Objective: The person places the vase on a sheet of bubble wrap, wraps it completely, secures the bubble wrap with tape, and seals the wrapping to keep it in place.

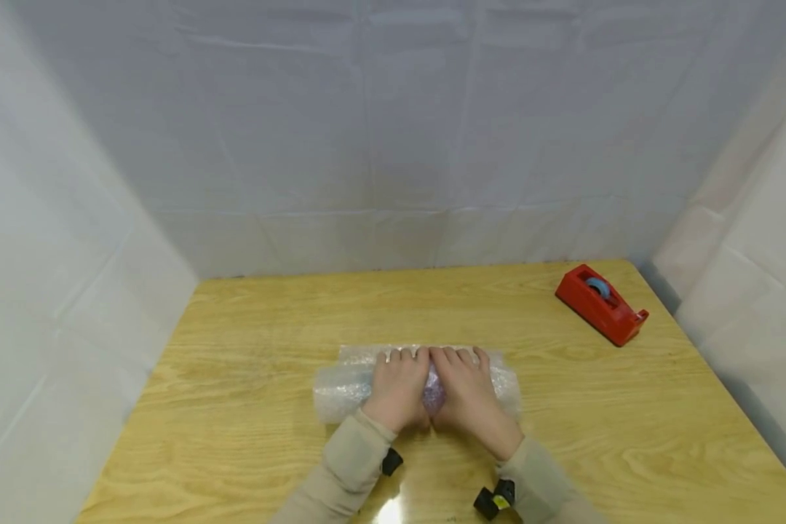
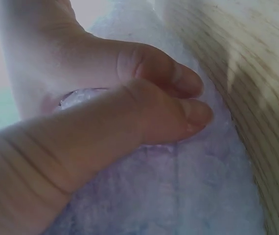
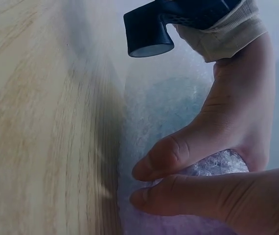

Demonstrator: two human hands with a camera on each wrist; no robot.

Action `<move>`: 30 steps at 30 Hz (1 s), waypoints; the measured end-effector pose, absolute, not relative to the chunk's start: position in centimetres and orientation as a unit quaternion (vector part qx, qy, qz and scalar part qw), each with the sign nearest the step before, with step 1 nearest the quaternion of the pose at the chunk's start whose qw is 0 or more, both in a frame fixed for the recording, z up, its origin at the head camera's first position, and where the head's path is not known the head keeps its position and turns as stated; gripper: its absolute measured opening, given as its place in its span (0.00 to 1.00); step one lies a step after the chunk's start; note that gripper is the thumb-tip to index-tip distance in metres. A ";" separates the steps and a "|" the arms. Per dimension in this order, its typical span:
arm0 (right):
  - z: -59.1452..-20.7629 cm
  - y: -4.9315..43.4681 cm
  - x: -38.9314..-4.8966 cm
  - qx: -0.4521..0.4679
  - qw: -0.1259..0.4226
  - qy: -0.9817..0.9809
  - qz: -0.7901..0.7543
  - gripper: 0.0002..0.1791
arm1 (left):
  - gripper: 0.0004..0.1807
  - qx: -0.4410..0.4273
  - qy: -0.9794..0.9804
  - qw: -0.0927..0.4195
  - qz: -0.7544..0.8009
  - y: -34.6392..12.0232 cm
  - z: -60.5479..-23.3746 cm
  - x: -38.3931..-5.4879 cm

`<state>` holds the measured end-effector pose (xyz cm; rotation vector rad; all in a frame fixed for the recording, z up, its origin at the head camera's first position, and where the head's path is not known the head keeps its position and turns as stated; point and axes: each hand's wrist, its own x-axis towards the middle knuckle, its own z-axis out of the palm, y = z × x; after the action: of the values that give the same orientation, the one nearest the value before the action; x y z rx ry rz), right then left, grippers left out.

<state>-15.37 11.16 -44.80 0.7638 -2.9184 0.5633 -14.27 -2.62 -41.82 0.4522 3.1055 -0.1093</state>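
Note:
A roll of clear bubble wrap (image 1: 338, 395) lies crosswise on the table near its front, and something purple (image 1: 434, 393) shows through its middle. My left hand (image 1: 398, 389) grips the roll just left of centre, fingers over the top and thumb on the near side. Close beside it, my right hand (image 1: 466, 389) holds the roll the same way. Both wrist views show the two thumbs side by side, pressing on the bubble wrap (image 2: 203, 181) (image 3: 149, 117). What exactly is wrapped inside cannot be made out.
A red tape dispenser (image 1: 599, 306) with a blue tape roll stands at the back right of the wooden table (image 1: 249, 320). White sheeting (image 1: 393, 145) hangs behind and along both sides. A black wrist-worn device (image 3: 147, 32) sits at the sleeve.

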 end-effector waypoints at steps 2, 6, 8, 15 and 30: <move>-44.8 11.1 -15.4 0.244 0.031 -0.952 0.183 0.56 | 0.55 0.143 0.989 -0.001 -0.039 -2.6 -41.9 -14.3; -44.6 11.0 -15.3 0.240 0.030 -0.955 0.174 0.57 | 0.57 0.139 0.989 0.007 -0.042 -2.5 -41.9 -14.3; -44.6 10.9 -15.2 0.242 0.032 -0.955 0.166 0.57 | 0.57 0.137 0.990 0.010 -0.041 -2.5 -41.9 -14.3; -44.6 11.0 -14.9 0.247 0.037 -0.957 0.145 0.56 | 0.55 0.139 0.990 0.006 -0.029 -2.6 -42.4 -13.9; -44.2 11.5 -14.6 0.250 0.078 -0.956 0.134 0.56 | 0.55 0.171 0.984 -0.040 -0.044 -2.6 -42.4 -13.7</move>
<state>-14.65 11.49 -44.21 0.7489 -2.8629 0.4007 -13.70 -2.61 -42.40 0.5499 3.1705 -0.1434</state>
